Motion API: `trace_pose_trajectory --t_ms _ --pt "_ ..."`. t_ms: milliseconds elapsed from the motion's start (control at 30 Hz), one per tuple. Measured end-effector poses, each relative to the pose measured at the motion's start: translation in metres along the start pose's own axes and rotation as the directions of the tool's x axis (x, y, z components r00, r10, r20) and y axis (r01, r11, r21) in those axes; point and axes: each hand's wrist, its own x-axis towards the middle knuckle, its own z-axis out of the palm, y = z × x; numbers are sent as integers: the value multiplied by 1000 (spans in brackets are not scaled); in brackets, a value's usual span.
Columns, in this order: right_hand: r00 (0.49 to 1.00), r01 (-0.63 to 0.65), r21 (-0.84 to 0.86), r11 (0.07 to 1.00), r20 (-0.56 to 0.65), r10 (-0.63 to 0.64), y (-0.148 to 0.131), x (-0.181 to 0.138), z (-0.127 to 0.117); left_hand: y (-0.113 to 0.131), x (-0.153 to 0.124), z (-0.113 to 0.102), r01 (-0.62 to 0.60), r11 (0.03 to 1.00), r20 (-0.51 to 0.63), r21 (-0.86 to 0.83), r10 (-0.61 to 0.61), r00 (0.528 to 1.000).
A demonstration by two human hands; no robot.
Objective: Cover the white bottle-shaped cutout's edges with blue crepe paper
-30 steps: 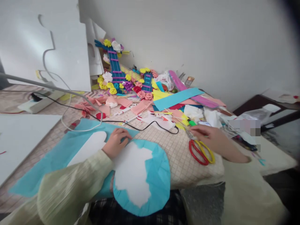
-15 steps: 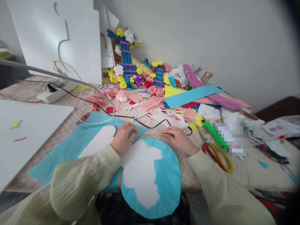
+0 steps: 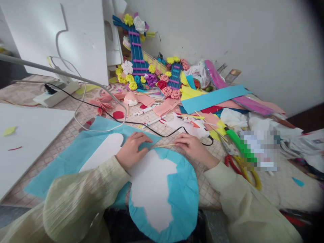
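A white board shape (image 3: pixel 152 189) with light-blue tissue paper (image 3: pixel 182 195) folded over its round edge lies in front of me. My left hand (image 3: pixel 133 148) presses on the paper at the shape's narrow neck, fingers curled down. Just to the right, my right hand (image 3: pixel 193 146) is closed on a thin wooden stick (image 3: pixel 163 145) that points left toward the left hand. Under both lies a larger blue tissue sheet (image 3: pixel 73 155).
Red-and-yellow scissors (image 3: pixel 243 167) and a green tool (image 3: pixel 236 143) lie right of my right hand. A black cable (image 3: pixel 152 126) crosses the table. Paper flowers, blue ladders (image 3: pixel 136 50) and coloured scraps pile at the back. White foam boards (image 3: pixel 76 37) lean at left.
My right hand came left from beside the scissors to the board's top edge, now holding the thin stick. The left hand stayed pressing the paper.
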Motion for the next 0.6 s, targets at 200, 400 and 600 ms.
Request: trace_pose_trajectory --t_ms 200,400,600 --pt "1000 -11 59 998 4 10 -6 -1 1 7 -5 -2 -68 993 78 99 61 995" --pt "999 -5 65 998 -41 8 -5 1 2 7 -7 0 -69 980 117 187 47 992" --pt "999 -5 27 1000 -35 6 -5 3 3 4 -7 1 -45 978 121 204 20 992"
